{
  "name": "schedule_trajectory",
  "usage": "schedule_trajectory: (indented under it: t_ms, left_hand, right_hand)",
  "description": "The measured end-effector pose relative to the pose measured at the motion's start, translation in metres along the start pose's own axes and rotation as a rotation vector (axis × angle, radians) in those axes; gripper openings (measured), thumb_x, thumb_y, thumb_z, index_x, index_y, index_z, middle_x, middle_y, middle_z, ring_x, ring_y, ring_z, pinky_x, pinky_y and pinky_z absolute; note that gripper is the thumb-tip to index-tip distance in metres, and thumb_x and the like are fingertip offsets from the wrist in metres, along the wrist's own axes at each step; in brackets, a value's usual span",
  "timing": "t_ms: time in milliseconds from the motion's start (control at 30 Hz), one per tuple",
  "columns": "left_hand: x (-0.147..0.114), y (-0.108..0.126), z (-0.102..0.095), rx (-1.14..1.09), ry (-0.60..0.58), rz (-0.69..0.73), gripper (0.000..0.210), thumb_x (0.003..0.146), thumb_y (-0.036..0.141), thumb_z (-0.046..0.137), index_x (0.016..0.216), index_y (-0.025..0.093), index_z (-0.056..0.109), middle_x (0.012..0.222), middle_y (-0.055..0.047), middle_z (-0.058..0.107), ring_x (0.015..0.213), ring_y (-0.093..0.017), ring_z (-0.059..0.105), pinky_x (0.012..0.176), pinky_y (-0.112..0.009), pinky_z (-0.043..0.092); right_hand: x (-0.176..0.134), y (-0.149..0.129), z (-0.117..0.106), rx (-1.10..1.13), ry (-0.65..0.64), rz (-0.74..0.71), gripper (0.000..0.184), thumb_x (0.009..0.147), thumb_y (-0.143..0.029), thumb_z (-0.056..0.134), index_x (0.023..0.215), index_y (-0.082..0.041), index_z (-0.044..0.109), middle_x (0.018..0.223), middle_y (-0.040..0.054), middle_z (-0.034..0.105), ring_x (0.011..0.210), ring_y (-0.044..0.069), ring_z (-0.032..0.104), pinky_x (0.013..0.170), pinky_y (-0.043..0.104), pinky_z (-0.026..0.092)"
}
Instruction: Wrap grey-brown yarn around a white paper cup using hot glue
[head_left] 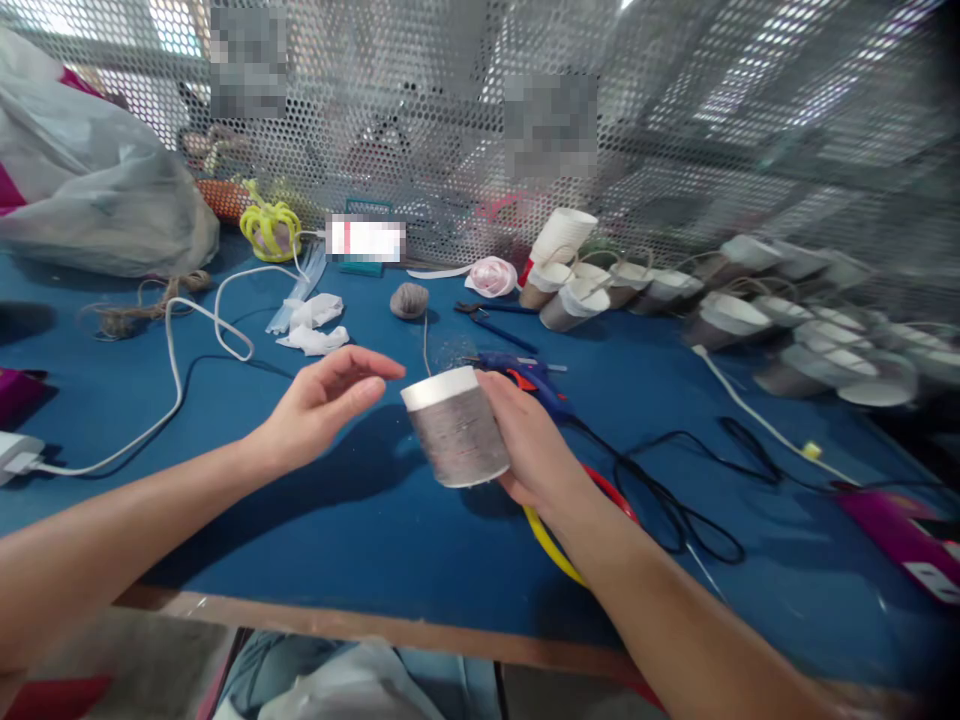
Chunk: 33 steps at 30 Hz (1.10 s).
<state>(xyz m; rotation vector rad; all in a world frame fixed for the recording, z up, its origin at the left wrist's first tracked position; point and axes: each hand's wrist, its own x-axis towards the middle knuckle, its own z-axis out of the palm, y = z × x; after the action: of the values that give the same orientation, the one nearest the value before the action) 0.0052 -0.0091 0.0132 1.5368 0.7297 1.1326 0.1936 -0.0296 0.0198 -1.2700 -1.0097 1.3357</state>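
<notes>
My right hand [536, 450] is wrapped around a paper cup [459, 425], tilted above the blue table. Grey yarn covers most of its side, leaving a white band at the top. My left hand [330, 400] hovers just left of the cup, fingers stretched out and thumb apart, with nothing visible in it. From a small ball of grey yarn [409, 300], a strand runs toward the cup. Behind my right hand lies a blue glue gun [525, 375], partly hidden. A red and yellow ring-shaped thing [555, 545] shows beneath my right forearm.
Several yarn-wrapped cups with handles [739, 318] stand at the right, near stacked white cups [564, 235]. Dark-handled pliers [499, 325], a pink ribbon roll [491, 276] and white scraps [315, 325] lie behind. Black cable [660, 490] and white cable [176, 370] cross the table [360, 540].
</notes>
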Motion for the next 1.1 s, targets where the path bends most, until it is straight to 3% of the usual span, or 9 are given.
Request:
schedule_trajectory:
  t_ms: [100, 233, 333, 433, 500, 567, 667, 867, 1100]
  left_hand:
    - [0.003, -0.002, 0.000, 0.035, 0.146, -0.084, 0.016, 0.077, 0.027, 0.053, 0.069, 0.014, 0.054, 0.065, 0.000, 0.056, 0.064, -0.010, 0.050, 0.064, -0.023, 0.041]
    - [0.005, -0.002, 0.001, 0.032, 0.103, -0.143, 0.022, 0.079, 0.029, 0.049, 0.061, 0.015, 0.045, 0.056, 0.003, 0.050, 0.054, -0.007, 0.044, 0.055, -0.021, 0.036]
    - [0.005, 0.000, 0.002, 0.155, 0.055, -0.151, 0.034, 0.083, 0.034, 0.040, 0.054, 0.015, 0.043, 0.055, 0.002, 0.050, 0.055, -0.008, 0.043, 0.057, -0.022, 0.036]
    - [0.003, 0.004, 0.004, 0.314, -0.022, -0.115, 0.040, 0.084, 0.040, 0.035, 0.056, 0.014, 0.048, 0.065, -0.002, 0.056, 0.064, -0.011, 0.049, 0.064, -0.024, 0.039]
    - [0.000, 0.008, 0.007, 0.408, -0.085, -0.072, 0.028, 0.077, 0.041, 0.048, 0.076, 0.014, 0.055, 0.077, -0.004, 0.060, 0.073, -0.014, 0.052, 0.068, -0.025, 0.040]
    - [-0.002, 0.011, 0.013, 0.517, -0.124, -0.055, 0.032, 0.069, 0.041, 0.059, 0.087, 0.015, 0.056, 0.088, -0.004, 0.060, 0.079, -0.015, 0.052, 0.073, -0.026, 0.040]
    - [-0.005, 0.014, 0.023, 0.609, -0.204, -0.061, 0.031, 0.066, 0.039, 0.062, 0.084, 0.015, 0.056, 0.079, -0.002, 0.059, 0.071, -0.014, 0.051, 0.066, -0.025, 0.041]
    - [-0.004, 0.018, 0.031, 0.444, -0.264, -0.234, 0.017, 0.071, 0.029, 0.054, 0.075, 0.013, 0.056, 0.068, 0.000, 0.057, 0.063, -0.011, 0.049, 0.057, -0.021, 0.040]
    - [0.003, 0.021, 0.039, 0.317, -0.246, -0.287, 0.013, 0.071, 0.025, 0.049, 0.072, 0.012, 0.051, 0.067, 0.001, 0.051, 0.063, -0.010, 0.046, 0.057, -0.021, 0.040]
  right_hand:
    - [0.001, 0.003, -0.003, -0.196, 0.043, -0.168, 0.028, 0.078, -0.045, 0.047, 0.068, -0.020, 0.043, 0.060, -0.0051, 0.039, 0.055, 0.009, 0.038, 0.050, 0.023, 0.031]
    - [-0.003, 0.002, -0.003, -0.601, 0.093, -0.384, 0.027, 0.085, -0.042, 0.038, 0.068, -0.021, 0.040, 0.058, -0.0040, 0.042, 0.053, 0.010, 0.040, 0.050, 0.024, 0.032]
    - [-0.007, 0.002, -0.002, -0.753, 0.094, -0.489, 0.022, 0.087, -0.037, 0.034, 0.073, -0.021, 0.040, 0.059, -0.0024, 0.047, 0.052, 0.011, 0.044, 0.050, 0.025, 0.034]
    - [-0.009, 0.005, 0.001, -0.840, 0.104, -0.589, 0.020, 0.087, -0.034, 0.033, 0.080, -0.019, 0.043, 0.073, 0.0040, 0.056, 0.065, 0.015, 0.053, 0.058, 0.028, 0.039]
    - [-0.010, 0.008, 0.003, -0.894, 0.094, -0.638, 0.018, 0.087, -0.033, 0.033, 0.084, -0.019, 0.044, 0.082, 0.0077, 0.058, 0.075, 0.018, 0.055, 0.064, 0.030, 0.041]
    - [-0.011, 0.011, 0.005, -0.935, 0.072, -0.689, 0.016, 0.087, -0.031, 0.033, 0.085, -0.019, 0.043, 0.087, 0.0092, 0.056, 0.080, 0.019, 0.055, 0.068, 0.032, 0.043]
    - [-0.011, 0.014, 0.008, -0.985, 0.045, -0.787, 0.012, 0.087, -0.027, 0.033, 0.080, -0.021, 0.039, 0.090, 0.0102, 0.054, 0.083, 0.019, 0.054, 0.072, 0.034, 0.044]
    - [-0.012, 0.015, 0.008, -1.038, 0.053, -0.868, 0.011, 0.087, -0.026, 0.032, 0.077, -0.022, 0.035, 0.090, 0.0113, 0.052, 0.083, 0.019, 0.054, 0.070, 0.034, 0.045]
    - [-0.009, 0.015, 0.006, -1.071, 0.087, -0.864, 0.014, 0.088, -0.030, 0.030, 0.078, -0.021, 0.035, 0.091, 0.0123, 0.052, 0.083, 0.021, 0.054, 0.064, 0.034, 0.046]
